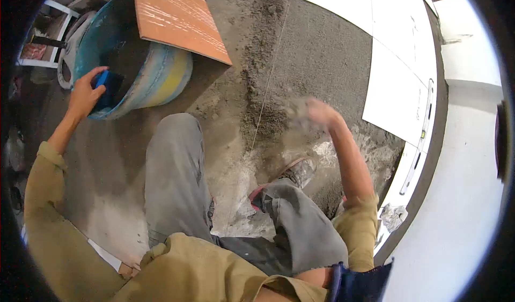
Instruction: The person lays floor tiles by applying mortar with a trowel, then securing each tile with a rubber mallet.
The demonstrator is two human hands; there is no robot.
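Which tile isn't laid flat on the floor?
The orange tile, resting tilted on the rim of the blue tub where the left hand grips a blue item. The white tiles at right all lie flat.

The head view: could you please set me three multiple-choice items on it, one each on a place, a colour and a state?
1. Where does the orange tile rest?
A. on the rim of the blue tub
B. upright against a wall
C. flat on a shelf

2. What colour is the object that the left hand grips?
A. red
B. blue
C. white

3. How does the right hand show?
A. clean and sharp
B. blurred and coated grey, over the mortar bed
C. inside a glove

Answers: 1 A, the tile's lower part lies across the tub's top; 2 B, it shows bright blue at the tub's edge; 3 B, its outline smears and grey covers it.
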